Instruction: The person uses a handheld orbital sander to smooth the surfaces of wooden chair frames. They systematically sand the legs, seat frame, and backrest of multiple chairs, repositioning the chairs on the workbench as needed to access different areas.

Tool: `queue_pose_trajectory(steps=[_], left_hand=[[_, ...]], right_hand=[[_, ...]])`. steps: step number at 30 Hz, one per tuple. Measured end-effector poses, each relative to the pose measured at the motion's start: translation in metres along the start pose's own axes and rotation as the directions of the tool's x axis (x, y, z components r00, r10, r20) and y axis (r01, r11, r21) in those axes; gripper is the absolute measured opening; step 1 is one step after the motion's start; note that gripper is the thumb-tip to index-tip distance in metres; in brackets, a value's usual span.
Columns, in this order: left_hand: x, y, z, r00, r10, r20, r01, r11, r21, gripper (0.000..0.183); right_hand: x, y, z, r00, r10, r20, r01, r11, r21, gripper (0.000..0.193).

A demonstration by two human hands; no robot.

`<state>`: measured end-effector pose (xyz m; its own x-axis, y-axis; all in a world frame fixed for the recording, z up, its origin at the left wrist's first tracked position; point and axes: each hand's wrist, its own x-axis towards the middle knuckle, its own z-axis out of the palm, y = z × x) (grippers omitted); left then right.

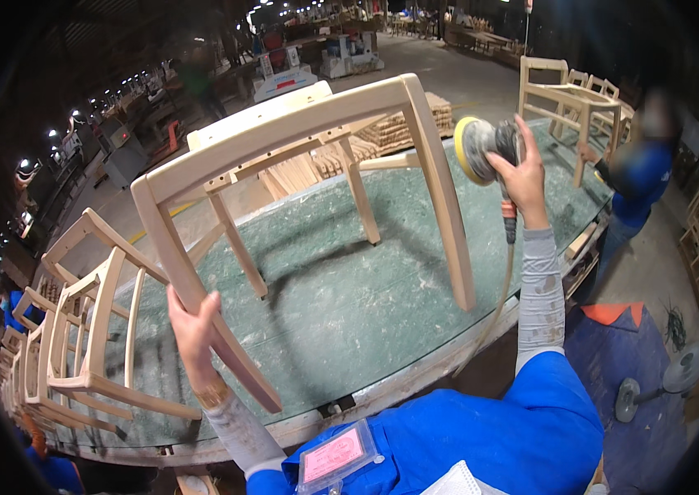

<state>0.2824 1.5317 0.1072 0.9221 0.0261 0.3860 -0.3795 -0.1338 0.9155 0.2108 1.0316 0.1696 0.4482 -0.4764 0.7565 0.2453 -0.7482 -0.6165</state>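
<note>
A bare wooden chair frame (283, 136) stands on the green-topped workbench (349, 330) in front of me, its nearer uprights leaning toward me. My left hand (193, 330) is closed around the left upright, partway down. In my right hand (527, 181) is a round power sander (479, 153) with a yellow-edged pad. I hold it raised to the right of the chair's right upright, and its pad is apart from the wood. A hose (502, 305) runs from the sander down past the bench's near edge.
Several chair frames (104, 330) crowd the bench's left end. Another chair (582, 144) stands at the right end, where a person in blue (651, 177) has a hand on it. Stacked wooden parts (391, 132) lie beyond the bench. A fan (684, 371) stands at the lower right.
</note>
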Motion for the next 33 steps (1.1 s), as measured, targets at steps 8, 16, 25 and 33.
queue_pose_trajectory(steps=[8,16,25,33], left_hand=[[0.033,0.0,0.007,0.965,0.165,-0.201,-0.13,0.975,0.18,0.044],[0.027,0.017,0.004,1.0,0.007,0.0,-0.007,0.994,-0.109,0.06],[0.007,-0.001,-0.004,0.985,0.14,0.102,-0.1,0.942,-0.32,0.082],[0.083,0.011,-0.089,0.895,0.284,0.344,-0.273,0.958,-0.083,0.071]], right_hand=[[-0.205,0.15,0.006,0.732,0.67,0.124,-0.504,0.655,-0.563,0.079],[-0.291,0.156,0.06,0.602,0.743,0.293,-0.552,0.652,-0.52,0.06],[-0.259,0.082,0.022,0.584,0.733,0.349,-0.792,0.42,0.443,0.065],[-0.339,-0.003,0.064,0.714,0.7,0.025,-0.692,0.7,0.174,0.058]])
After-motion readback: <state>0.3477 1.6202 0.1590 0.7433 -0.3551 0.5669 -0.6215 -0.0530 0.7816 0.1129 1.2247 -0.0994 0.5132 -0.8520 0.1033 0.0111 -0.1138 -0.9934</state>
